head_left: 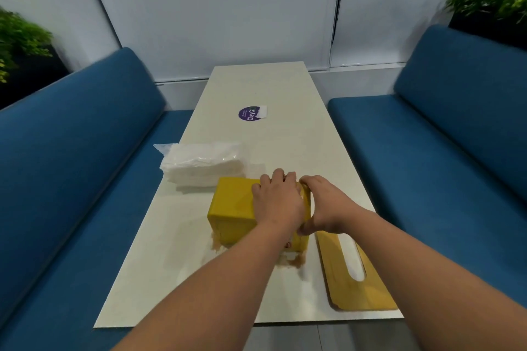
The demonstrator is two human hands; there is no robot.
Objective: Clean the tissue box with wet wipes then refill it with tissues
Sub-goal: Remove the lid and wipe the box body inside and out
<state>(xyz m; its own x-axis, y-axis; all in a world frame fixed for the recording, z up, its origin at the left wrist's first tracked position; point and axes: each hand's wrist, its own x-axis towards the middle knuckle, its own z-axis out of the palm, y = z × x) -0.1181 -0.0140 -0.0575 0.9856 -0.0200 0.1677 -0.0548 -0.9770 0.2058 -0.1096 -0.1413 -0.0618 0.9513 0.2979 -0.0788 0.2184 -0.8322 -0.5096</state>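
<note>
Gripping the yellow rectangular plastic tissue box (232, 206) at its right end, the right hand (325, 204) curls fingers and thumb around the edge, while the left hand (278, 199) lies over the top with fingers bent across the far side; whether a wet wipe sits beneath it cannot be told. The box stands near the middle of the white rectangular table (273, 88). Its flat yellow slotted lid (356, 291) lies detached just right of it, and the clear-wrapped stack of white tissues (199, 165) rests touching or just behind the box's left end. Judged step: wiping the box exterior. The next move likely calls for turning the box to reach unwiped faces, then loading tissues.
</note>
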